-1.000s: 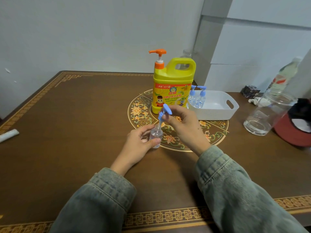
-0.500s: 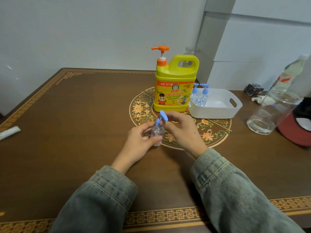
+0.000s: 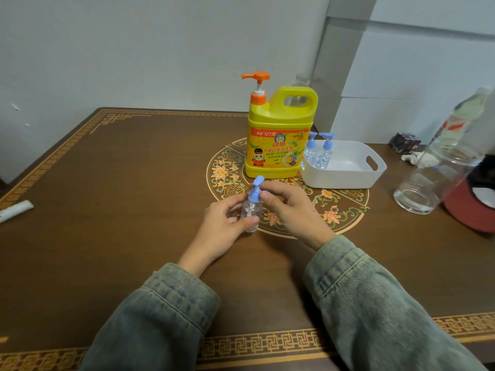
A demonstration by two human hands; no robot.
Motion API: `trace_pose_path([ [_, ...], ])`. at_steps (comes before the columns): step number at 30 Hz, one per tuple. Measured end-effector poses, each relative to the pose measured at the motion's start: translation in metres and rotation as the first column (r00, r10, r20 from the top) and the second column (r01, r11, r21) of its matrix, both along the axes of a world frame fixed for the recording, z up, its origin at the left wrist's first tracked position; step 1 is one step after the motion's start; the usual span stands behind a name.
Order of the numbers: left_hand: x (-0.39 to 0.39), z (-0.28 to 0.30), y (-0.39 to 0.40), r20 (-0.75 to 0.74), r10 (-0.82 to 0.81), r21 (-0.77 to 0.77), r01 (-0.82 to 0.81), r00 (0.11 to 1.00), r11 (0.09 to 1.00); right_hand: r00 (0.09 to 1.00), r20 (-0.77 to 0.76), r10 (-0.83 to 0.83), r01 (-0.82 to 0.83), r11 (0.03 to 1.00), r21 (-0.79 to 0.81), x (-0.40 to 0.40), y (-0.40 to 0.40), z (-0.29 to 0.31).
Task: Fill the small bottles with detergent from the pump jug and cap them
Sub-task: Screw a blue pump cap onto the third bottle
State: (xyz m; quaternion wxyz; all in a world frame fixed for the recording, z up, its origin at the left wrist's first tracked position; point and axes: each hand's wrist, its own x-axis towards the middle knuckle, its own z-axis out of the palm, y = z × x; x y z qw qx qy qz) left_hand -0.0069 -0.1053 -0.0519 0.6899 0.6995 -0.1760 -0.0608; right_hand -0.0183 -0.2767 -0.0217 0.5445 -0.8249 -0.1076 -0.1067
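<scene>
A small clear bottle (image 3: 251, 212) stands on the brown table, gripped around its body by my left hand (image 3: 223, 226). My right hand (image 3: 290, 207) pinches the blue pump cap (image 3: 255, 190) sitting on the bottle's neck. Behind them stands the yellow detergent jug (image 3: 278, 137) with an orange pump (image 3: 256, 77). Two more small bottles with blue pump caps (image 3: 318, 152) stand upright in the left end of a white plastic basket (image 3: 375, 174) to the jug's right.
A large clear jar (image 3: 434, 180) stands at the right, with a red cap (image 3: 471, 210) beside it and a plastic bottle (image 3: 466, 116) behind. A small dark cube (image 3: 404, 141) sits near the wall. A white tube (image 3: 14, 210) lies at the left table edge.
The blue pump cap has come down from above the bottle, its tube sliding in, and now sits on the neck. Both hands stayed in place.
</scene>
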Motion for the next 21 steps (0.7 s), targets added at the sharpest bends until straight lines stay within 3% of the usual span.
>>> trace_pose_path([
  [7, -0.0010, 0.0015, 0.0001, 0.002, -0.022, -0.002, 0.022, 1.000, 1.000, 0.999, 0.047, -0.027, 0.032, 0.993, -0.112, 0.0010, -0.0004, 0.0043],
  [21, 0.0020, -0.0030, -0.0003, -0.003, -0.004, 0.010, 0.004, 1.000, 1.000, 0.995, 0.034, -0.097, 0.098, 0.995, -0.027, -0.0022, 0.0007, 0.0026],
])
